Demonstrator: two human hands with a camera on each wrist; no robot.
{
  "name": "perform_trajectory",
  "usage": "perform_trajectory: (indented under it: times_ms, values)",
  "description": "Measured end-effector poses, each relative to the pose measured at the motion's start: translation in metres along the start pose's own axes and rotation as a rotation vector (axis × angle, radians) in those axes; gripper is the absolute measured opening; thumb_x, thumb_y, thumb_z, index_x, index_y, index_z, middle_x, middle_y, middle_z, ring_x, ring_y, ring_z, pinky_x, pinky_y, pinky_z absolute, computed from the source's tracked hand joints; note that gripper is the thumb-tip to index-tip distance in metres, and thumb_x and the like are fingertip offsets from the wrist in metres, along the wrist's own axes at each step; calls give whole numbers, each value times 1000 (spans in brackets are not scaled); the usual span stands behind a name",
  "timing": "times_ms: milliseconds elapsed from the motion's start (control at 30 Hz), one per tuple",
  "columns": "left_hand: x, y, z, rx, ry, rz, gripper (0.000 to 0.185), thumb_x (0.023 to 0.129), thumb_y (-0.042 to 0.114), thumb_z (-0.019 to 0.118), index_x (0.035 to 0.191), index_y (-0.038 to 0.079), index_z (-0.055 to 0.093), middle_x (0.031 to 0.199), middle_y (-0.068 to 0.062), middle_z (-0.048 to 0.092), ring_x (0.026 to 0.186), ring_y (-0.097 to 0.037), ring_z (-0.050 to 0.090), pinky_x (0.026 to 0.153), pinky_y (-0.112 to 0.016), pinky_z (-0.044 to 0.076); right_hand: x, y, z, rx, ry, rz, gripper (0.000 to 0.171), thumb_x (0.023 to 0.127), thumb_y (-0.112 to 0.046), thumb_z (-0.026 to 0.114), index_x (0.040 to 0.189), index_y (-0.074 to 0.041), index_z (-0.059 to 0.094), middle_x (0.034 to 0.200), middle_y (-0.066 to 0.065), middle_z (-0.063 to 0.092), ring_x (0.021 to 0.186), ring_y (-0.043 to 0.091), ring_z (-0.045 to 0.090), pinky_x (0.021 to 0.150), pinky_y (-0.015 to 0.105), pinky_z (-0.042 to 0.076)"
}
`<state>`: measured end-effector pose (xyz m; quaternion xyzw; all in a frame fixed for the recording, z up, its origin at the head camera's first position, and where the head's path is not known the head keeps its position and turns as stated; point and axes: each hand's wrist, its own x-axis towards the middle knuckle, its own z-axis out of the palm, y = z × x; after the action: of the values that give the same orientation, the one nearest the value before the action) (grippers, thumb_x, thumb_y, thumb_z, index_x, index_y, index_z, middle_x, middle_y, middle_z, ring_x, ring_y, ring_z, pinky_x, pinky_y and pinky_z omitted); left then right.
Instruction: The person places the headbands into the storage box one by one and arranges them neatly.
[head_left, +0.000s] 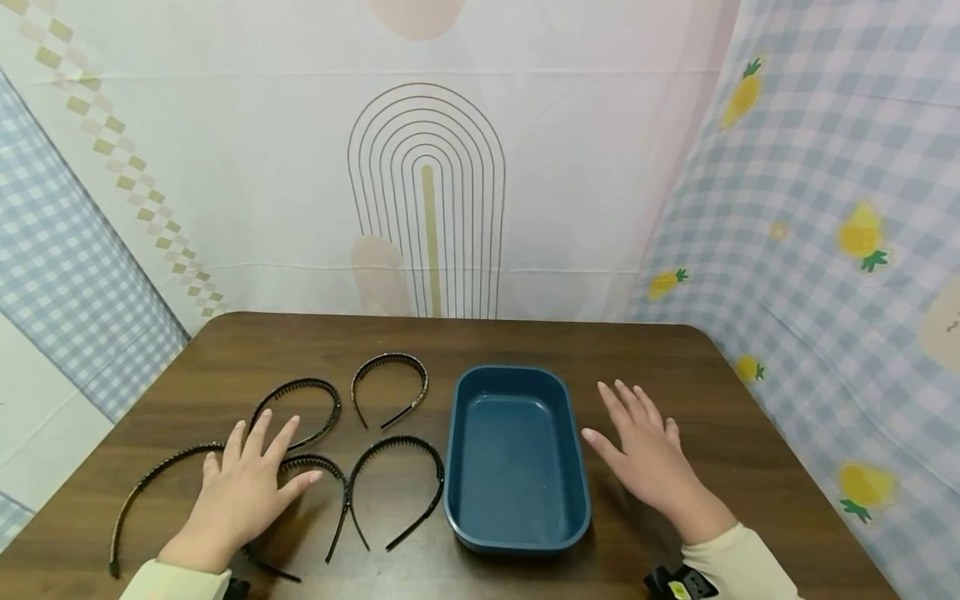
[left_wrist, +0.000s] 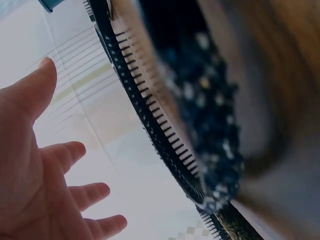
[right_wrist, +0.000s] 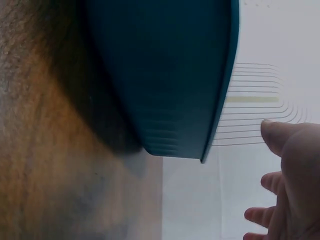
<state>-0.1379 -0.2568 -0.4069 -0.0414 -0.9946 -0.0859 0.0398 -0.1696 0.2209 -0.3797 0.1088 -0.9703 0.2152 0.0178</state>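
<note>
head view:
left hand: left hand (head_left: 243,483) flat, fingers spread and straight, hovering over or resting on the front-left headband (head_left: 168,492); gripping nothing, contact cannot be told.
right hand: right hand (head_left: 645,454) flat, fingers apart, over the table (head_left: 750,433) just right of the tray (head_left: 516,521); holds nothing.
hands: well apart, tray between them.
headbands: five black toothed ones on the left half of the table; two nearer the back edge (head_left: 300,408) (head_left: 390,387), three nearer the front edge, the middle one (head_left: 318,492) near the left fingertips, another (head_left: 397,487) just beside the tray.
tray: blue, rectangular, rounded corners, nothing in it, centre of the table toward the front edge.
step tip: my judgement, pinch one band at the top of its arc, lift it free of its neighbours so the teeth don't snag, keep the other hand near the tray wall.

left wrist view:
left hand: palm and fingers (left_wrist: 30,165) open, straight, touching nothing in shot.
headband: toothed black band (left_wrist: 150,115) close by, a blurred speckled one beside it.

right wrist view:
right hand: fingers (right_wrist: 290,180) relaxed, clear of the tray.
tray: outer wall (right_wrist: 165,75) on the brown table, close up.

writing: no brand, label or readable text in any view; backdrop has only pineapple prints and an arch line drawing.
</note>
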Motion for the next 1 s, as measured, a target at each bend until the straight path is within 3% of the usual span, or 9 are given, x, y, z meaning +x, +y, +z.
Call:
perform_trajectory:
  times_ms: [333,767,1000]
  values:
    - [-1,-22,-5,-73,-35,-49,89,91,65,48,154,10,19,151,-34,13,132,-62,10,90,-82,12,4,1,14,67,47,-20,69,100,-51,42,153,-9,26,155,22,25,141,45,17,100,75,17]
    - [1,-60,-13,-98,-39,-119,88,93,63,45,152,3,19,146,-41,14,127,-65,13,85,-82,18,6,5,24,156,-22,-9,70,100,-55,37,152,-9,29,154,22,26,139,47,23,102,73,21]
    - [2,-82,-16,-114,-8,-138,84,95,58,47,151,0,21,142,-42,19,123,-66,19,83,-80,23,8,8,29,201,-60,-9,68,100,-53,38,153,-11,29,155,22,24,140,46,21,103,70,24]
